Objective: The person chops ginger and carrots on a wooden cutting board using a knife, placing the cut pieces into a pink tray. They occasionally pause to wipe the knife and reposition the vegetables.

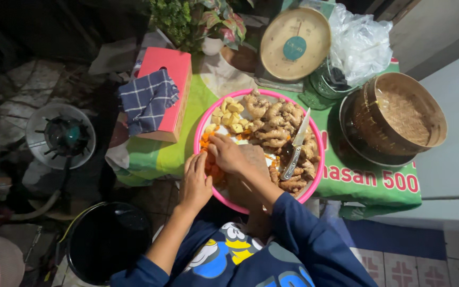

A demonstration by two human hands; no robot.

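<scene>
The left hand [195,183] lies flat, fingers together, holding nothing, on the pink basin's [204,123] rim. The right hand [228,154], fingers curled, touches orange pieces [205,142] inside; whether it grips any, I cannot tell. A knife [296,146] rests on ginger [277,125].

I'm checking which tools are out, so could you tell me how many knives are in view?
1. The knife lies on the ginger roots at the right side of the pink tray, blade pointing away from the person. Others may be hidden beneath the hands or roots.
</scene>
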